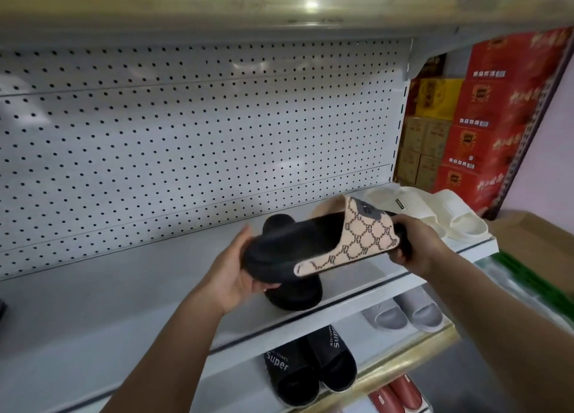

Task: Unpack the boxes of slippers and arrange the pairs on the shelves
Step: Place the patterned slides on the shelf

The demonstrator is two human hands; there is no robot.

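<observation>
Near the middle of the frame, two hands held a black slipper [316, 245] with a beige patterned strap just above a grey metal shelf [124, 313]. The left hand [236, 276] gripped the slipper's heel end from below and left, fingers curled under the sole. The right hand [416, 241] clasped the toe end on the right, fingers wrapped round the edge — so the slipper spanned the gap between both hands, tilted on its side.

Directly beneath it, a second black slipper [295, 294] lay on the shelf, partly hidden by the held one. Further right on the same shelf sat a pair of cream slippers [435, 213].

On the shelf below, lower in the frame, stood black slippers marked "Super" [310, 363] and, to their right, a grey pair [403, 313]. A white pegboard [186, 133] filled the upper left, and red and yellow cartons [484, 117] were stacked at the upper right.
</observation>
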